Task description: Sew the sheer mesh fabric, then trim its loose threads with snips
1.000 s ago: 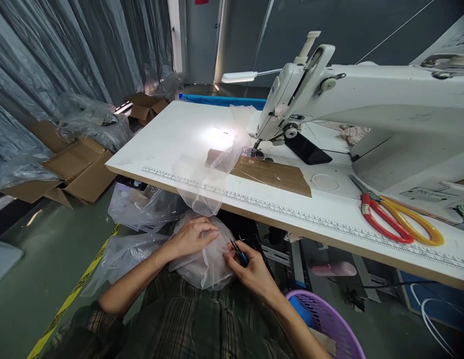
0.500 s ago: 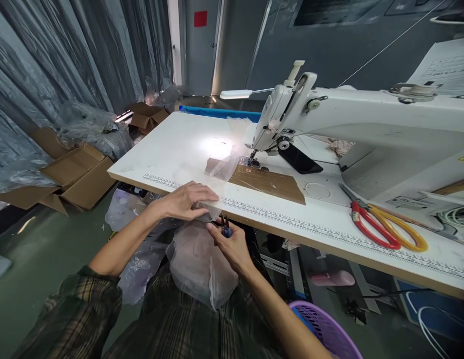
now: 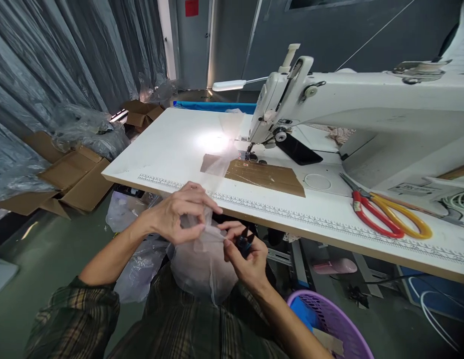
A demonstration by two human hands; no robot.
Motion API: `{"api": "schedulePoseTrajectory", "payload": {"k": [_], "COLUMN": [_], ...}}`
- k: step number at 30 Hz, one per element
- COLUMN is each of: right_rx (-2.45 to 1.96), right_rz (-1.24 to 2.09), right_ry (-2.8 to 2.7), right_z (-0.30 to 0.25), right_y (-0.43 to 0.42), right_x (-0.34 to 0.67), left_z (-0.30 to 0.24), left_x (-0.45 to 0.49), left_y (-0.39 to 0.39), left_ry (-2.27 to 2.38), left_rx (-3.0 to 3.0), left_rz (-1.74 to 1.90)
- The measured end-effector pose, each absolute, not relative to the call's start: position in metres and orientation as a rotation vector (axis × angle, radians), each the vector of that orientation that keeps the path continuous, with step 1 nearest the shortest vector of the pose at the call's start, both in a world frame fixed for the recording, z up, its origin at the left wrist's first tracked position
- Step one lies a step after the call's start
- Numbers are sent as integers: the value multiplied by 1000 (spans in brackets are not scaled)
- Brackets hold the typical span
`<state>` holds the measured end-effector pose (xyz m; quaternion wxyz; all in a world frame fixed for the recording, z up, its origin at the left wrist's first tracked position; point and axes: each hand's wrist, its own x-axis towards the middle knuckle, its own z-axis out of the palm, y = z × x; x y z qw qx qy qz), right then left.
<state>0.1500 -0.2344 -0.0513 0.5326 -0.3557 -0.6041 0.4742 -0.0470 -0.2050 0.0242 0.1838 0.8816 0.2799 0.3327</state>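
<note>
Sheer white fabric bunches over my lap and runs up over the table edge to the sewing machine's presser foot. My left hand pinches a fold of it between thumb and fingers, just in front of the table edge. Beside it, my right hand pinches the same fabric with thumb and forefinger. Dark thread snips rest in the palm of that hand, their tips pointing up. The fingers partly hide the snips' handle.
A white sewing machine stands on the white table, with a brown board before its needle. Scissors with red and yellow handles lie at right. Below are a purple basket and, at left, cardboard boxes.
Both hands have shifted slightly down and right from the table edge. My right thumb and forefinger now pinch the fabric, and the snips sit further back in the palm. The camera view has moved slightly.
</note>
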Motion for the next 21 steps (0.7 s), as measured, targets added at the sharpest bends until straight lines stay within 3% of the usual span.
{"api": "schedulePoseTrajectory", "payload": {"k": [4,9,21], "right_rx": [-868,-1025,-1051], "right_rz": [1423,1509,1479], "right_ry": [-1338,-1239,-1358], "right_z": [-44,-40,-40], "right_y": [-238,-230,-230], "right_x": [159,164,166], "left_z": [19,5,2], "left_x": [-36,-24,-20], "left_y": [-225,-228,-224], "left_ry": [792,1104,1192], "left_rx": [2171,1661,1579], "left_rz": [887,856,697]}}
